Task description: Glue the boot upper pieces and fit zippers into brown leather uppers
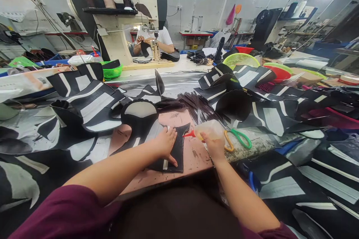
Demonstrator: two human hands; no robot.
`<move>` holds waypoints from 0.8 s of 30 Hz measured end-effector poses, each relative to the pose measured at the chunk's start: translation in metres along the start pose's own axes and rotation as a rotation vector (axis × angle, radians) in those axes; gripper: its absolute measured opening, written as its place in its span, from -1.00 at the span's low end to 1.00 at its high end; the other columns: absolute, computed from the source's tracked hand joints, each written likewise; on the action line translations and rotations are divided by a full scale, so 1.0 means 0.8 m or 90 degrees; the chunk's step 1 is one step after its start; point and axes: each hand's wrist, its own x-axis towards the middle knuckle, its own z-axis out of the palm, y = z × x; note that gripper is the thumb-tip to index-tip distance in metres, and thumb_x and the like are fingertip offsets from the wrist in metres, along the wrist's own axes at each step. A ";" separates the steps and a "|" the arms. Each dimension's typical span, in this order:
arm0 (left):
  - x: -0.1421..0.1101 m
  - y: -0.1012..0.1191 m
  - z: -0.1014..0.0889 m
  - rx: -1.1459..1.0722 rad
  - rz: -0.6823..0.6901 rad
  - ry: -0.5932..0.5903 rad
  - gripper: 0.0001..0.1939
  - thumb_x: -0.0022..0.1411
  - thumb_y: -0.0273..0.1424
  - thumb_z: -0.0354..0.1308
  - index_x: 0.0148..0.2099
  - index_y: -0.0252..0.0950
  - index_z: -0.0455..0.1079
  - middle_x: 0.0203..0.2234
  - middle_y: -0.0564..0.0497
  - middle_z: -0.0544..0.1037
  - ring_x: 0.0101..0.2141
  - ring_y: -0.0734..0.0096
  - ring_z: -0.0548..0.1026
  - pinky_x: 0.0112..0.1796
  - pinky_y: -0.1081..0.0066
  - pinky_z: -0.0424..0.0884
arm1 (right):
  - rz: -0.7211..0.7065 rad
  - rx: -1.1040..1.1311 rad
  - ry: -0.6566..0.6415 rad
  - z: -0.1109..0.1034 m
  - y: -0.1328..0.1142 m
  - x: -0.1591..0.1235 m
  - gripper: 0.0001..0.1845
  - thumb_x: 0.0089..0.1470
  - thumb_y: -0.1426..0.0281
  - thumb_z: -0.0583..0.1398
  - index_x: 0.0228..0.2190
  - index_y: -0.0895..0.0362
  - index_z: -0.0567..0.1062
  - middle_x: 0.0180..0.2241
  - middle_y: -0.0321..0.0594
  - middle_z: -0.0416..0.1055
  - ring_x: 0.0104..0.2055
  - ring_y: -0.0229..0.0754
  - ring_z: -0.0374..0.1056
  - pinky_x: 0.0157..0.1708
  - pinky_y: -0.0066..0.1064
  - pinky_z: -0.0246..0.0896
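My left hand point(166, 145) lies flat on a black leather piece point(177, 157), its fingers stretched out and the thumb apart. White strips run across that piece, which rests on a pinkish board point(196, 157) at the table's front edge. In my right hand point(214, 145) is a translucent squeeze bottle point(209, 129), tipped on its side. Its red nozzle point(189, 133) points left and reaches the right edge of the leather piece. Whether anything flows from the tip is too small to tell.
Scissors point(241, 138) with green and orange handles lie right of the bottle. Dark strips point(196, 104) are bunched behind the board. More black leather pieces point(95, 104) crowd both sides. Across the table, a person point(165, 39) works at a sewing machine point(112, 26).
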 end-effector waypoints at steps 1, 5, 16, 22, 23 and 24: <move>0.001 0.000 0.000 -0.001 -0.002 0.003 0.16 -0.18 0.24 0.02 0.21 -0.62 -0.03 0.17 -0.42 -0.03 0.18 -0.14 -0.06 0.10 0.02 -0.07 | 0.000 0.003 -0.009 -0.001 -0.001 -0.001 -0.37 -0.30 0.05 0.29 -0.24 0.24 0.42 -0.30 0.01 0.45 -0.19 0.09 0.36 -0.21 -0.05 0.30; 0.004 -0.002 0.001 -0.012 0.009 -0.008 0.22 -0.26 0.24 0.07 0.21 -0.62 -0.04 0.17 -0.42 -0.02 0.18 -0.17 -0.07 0.10 0.01 -0.08 | -0.002 0.026 -0.051 -0.010 -0.005 -0.007 -0.44 -0.28 0.07 0.29 -0.29 0.22 0.44 -0.34 -0.04 0.46 -0.19 0.08 0.36 -0.20 -0.05 0.30; 0.007 0.000 -0.002 -0.003 0.015 -0.027 0.30 -0.36 0.24 0.12 0.22 -0.66 -0.07 0.19 -0.44 -0.07 0.18 -0.18 -0.09 0.10 0.04 -0.08 | 0.032 0.080 -0.114 -0.038 -0.018 -0.048 -0.53 -0.32 0.12 0.33 -0.40 0.17 0.43 -0.34 -0.10 0.46 -0.27 0.02 0.40 -0.21 -0.11 0.33; 0.011 0.000 0.005 -0.033 0.005 -0.012 0.30 -0.43 0.25 0.13 0.22 -0.58 -0.03 0.19 -0.40 -0.03 0.17 -0.22 -0.09 0.09 0.01 -0.10 | 0.059 0.089 -0.154 -0.056 -0.023 -0.071 -0.47 -0.33 0.16 0.34 -0.31 0.18 0.40 -0.35 -0.12 0.45 -0.29 0.00 0.40 -0.24 -0.16 0.34; 0.011 0.000 0.006 -0.034 0.004 -0.011 0.31 -0.44 0.25 0.12 0.22 -0.57 -0.02 0.19 -0.40 -0.03 0.17 -0.22 -0.09 0.09 0.00 -0.09 | 0.069 0.091 -0.158 -0.058 -0.023 -0.073 -0.47 -0.33 0.16 0.34 -0.31 0.18 0.40 -0.35 -0.11 0.45 -0.28 0.00 0.39 -0.23 -0.14 0.33; 0.011 -0.001 0.006 -0.034 0.003 -0.012 0.32 -0.45 0.26 0.12 0.22 -0.57 -0.02 0.19 -0.40 -0.04 0.17 -0.22 -0.10 0.09 0.01 -0.09 | 0.077 0.089 -0.161 -0.060 -0.023 -0.075 -0.47 -0.33 0.15 0.34 -0.31 0.18 0.40 -0.34 -0.11 0.45 -0.27 0.01 0.39 -0.21 -0.13 0.32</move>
